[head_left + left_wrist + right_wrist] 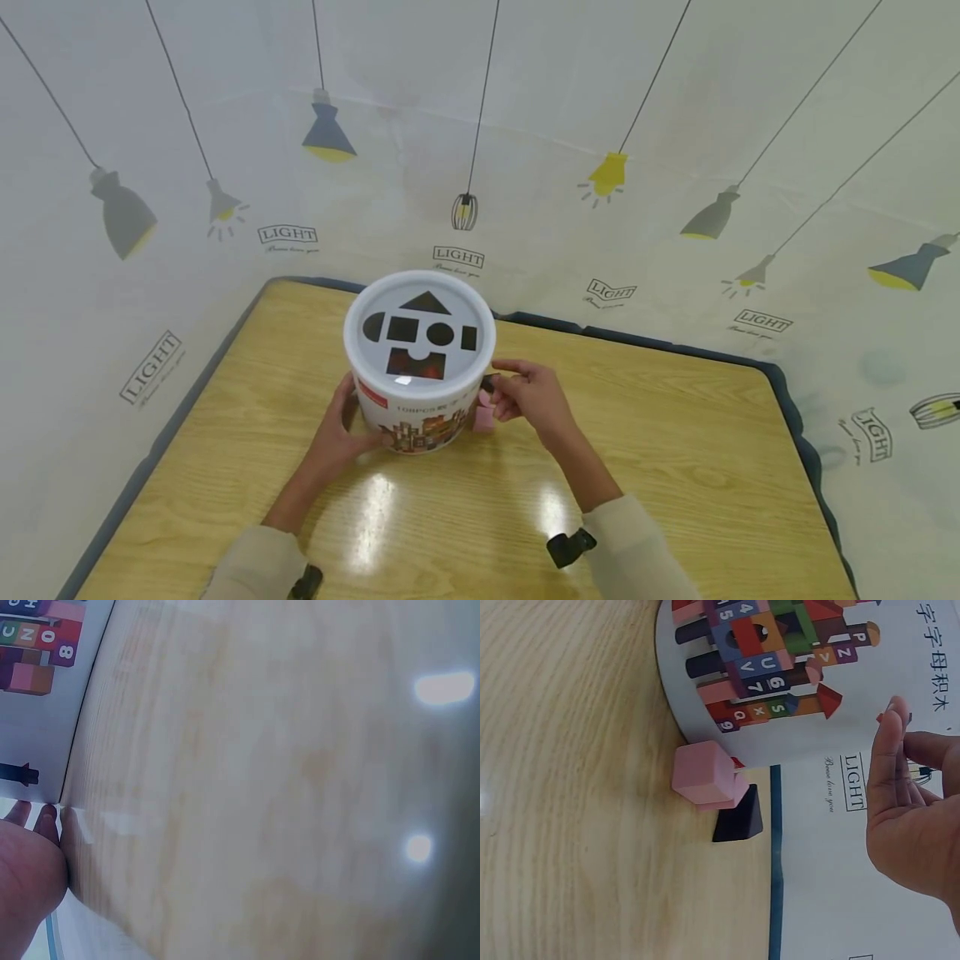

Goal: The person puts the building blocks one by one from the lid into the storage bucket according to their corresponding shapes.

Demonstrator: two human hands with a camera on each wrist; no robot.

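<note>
A white toy-block bucket [420,421] with a printed side stands on the table. Its white lid [381,354] has several cut-out shapes, and reddish contents show through one. My left hand [337,437] grips the bucket's left side, thumb across the front; in the left wrist view its fingers lie at the bucket's lower edge. My right hand [532,400] is at the bucket's right side, index finger reaching to the wall below the lid; I cannot tell whether its fingertips hold anything. Beneath that hand, a pink cube [703,772], another pink block [740,791] and a black wedge-shaped block [739,816] sit beside the bucket.
The wooden table [660,450] has a dark padded edge [637,336] along the back and sides. Behind it hangs a pale wall covering [540,108] printed with lamps. Black straps [572,547] show at the sleeve cuffs.
</note>
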